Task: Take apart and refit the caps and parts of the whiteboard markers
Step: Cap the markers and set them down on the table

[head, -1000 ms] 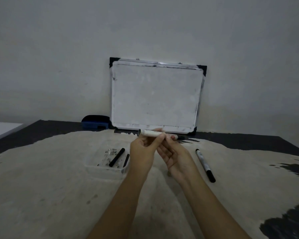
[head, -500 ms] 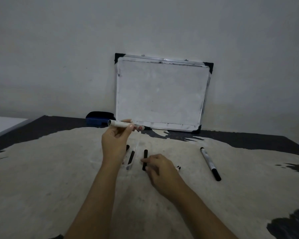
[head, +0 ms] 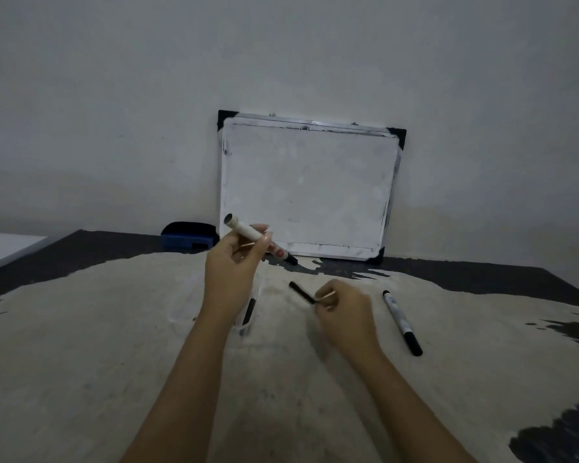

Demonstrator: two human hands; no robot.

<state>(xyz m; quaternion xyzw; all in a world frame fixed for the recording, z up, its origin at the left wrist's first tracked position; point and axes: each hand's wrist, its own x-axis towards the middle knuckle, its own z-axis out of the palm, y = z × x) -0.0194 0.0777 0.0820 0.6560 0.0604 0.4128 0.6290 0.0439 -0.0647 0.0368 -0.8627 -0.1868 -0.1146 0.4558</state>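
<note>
- My left hand (head: 231, 272) is raised above the desk (head: 81, 362), fingers closed around a white marker barrel (head: 248, 232).
- The barrel is tilted: its open back end points up and left toward me, its black tip (head: 291, 259) points down and right, toward the bottom edge of the whiteboard (head: 310, 188).
- My right hand (head: 343, 309) is lower, near the desk surface, pinching one end of a thin black rod (head: 301, 292) between thumb and fingers. I take it for the marker's inner part, but I can't tell for certain. Its free end points up and left, toward the barrel, with a clear gap between them.
- A second marker (head: 402, 322), whole, lies flat on the desk just right of my right hand, not touching it, with its black cap end nearer to me.
- A clear tray (head: 248, 324) sits on the desk behind my left forearm, mostly hidden. I can make out one black stick-like piece (head: 249, 310) in it; the rest I can't see.
- The whiteboard leans upright against the wall at the far edge of the desk.
- A blue eraser (head: 188, 236) rests just left of the whiteboard's lower corner.
- The desk is dark, its middle covered by a pale, worn patch where everything sits.
</note>
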